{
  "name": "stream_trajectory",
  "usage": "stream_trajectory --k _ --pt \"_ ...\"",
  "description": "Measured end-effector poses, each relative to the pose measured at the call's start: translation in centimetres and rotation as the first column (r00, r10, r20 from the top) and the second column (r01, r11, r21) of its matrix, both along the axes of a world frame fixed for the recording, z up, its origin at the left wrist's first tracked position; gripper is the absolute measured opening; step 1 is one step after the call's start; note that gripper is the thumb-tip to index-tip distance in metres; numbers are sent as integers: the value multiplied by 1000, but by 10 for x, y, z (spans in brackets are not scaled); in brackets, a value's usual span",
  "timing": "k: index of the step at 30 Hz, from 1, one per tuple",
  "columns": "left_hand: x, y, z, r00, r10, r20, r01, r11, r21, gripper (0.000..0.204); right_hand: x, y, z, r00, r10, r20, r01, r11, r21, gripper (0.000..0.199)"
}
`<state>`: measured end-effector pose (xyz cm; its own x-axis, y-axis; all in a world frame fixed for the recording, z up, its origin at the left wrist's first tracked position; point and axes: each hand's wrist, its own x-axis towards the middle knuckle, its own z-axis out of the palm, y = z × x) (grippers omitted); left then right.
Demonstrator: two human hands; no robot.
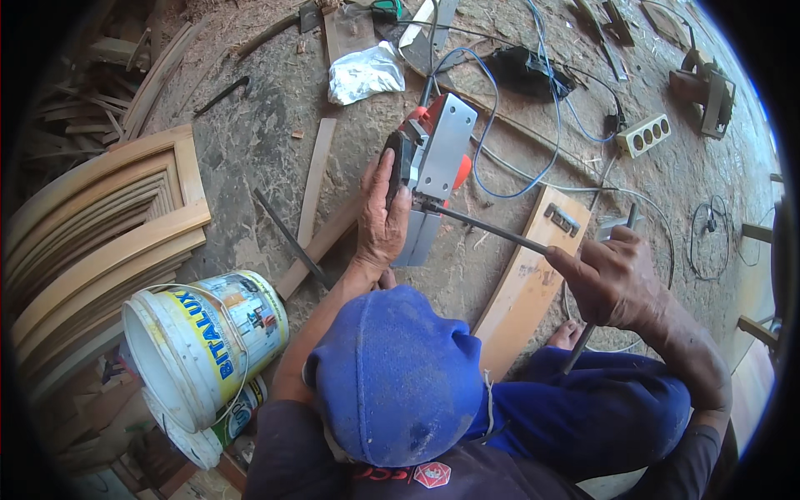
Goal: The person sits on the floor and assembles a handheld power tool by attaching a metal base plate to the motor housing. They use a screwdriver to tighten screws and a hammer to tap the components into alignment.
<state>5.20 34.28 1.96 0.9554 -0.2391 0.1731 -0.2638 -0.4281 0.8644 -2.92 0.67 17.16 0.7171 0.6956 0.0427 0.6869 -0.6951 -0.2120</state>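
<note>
The left hand (382, 218) is wrapped around the side of the electric planer (433, 167), which is turned sole-up on the dusty floor (275, 108). The right hand (612, 279) is closed on a long metal rod (492, 233), its tip set at the planer's blade area. The tool should be held firmly and the rod kept square. A wooden board (521, 296) lies just beside the planer. Room is limited by the white bucket (200, 342), blue cable (500, 142) and power strip (643, 135) beyond.

Left hand (382, 218) extended forward, fingers clasped — right hand (612, 279) fisted, elbow bent.
</note>
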Motion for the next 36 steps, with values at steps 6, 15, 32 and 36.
stream_trajectory --k 6,15,32,36 --pt "5 3 -4 998 24 53 -25 1000 16 59 1 2 5 997 -74 -34 77 993 91 45" --pt "1 -2 -8 997 53 49 -51 998 -38 56 -17 -4 3 992 6 129 -21 993 113 55" --pt "0 -3 -7 998 56 38 -55 998 -32 55 -7 -2 4 992 -15 126 2 994 107 47" --pt "1 -3 -9 997 56 50 -54 998 -37 55 -5 0 3 993 -115 -27 117 985 129 47"
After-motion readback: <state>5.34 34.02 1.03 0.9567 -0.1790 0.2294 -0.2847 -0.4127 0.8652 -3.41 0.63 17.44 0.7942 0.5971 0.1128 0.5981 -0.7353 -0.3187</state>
